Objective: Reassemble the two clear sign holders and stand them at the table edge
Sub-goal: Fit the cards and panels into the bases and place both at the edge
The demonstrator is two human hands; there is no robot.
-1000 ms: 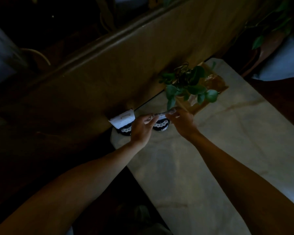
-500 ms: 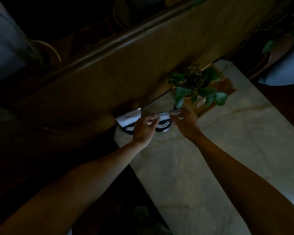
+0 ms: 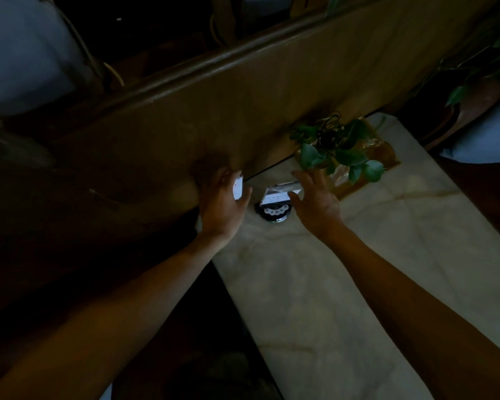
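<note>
Two clear sign holders stand at the far corner of the pale marble table [image 3: 344, 284]. The right sign holder [image 3: 276, 197] is upright on a dark round base, with a white card in its clear panel. Of the left sign holder [image 3: 238, 188] only a white edge shows behind my left hand [image 3: 223, 203]. That hand is spread, fingers apart, close against the left holder; whether it touches is unclear. My right hand [image 3: 315, 200] hovers open just right of the right holder, fingers spread, holding nothing.
A leafy green plant [image 3: 338, 151] in a brownish pot sits on the table just behind my right hand. A tall padded brown backrest [image 3: 214, 116] runs along the table's far edge. Dark floor lies left of the table. More leaves [image 3: 474, 82] hang at the upper right.
Both hands gripped the clear panel of the right holder together earlier. Now they have let go and moved apart, the left toward the left holder, the right to the side. The camera moved closer.
</note>
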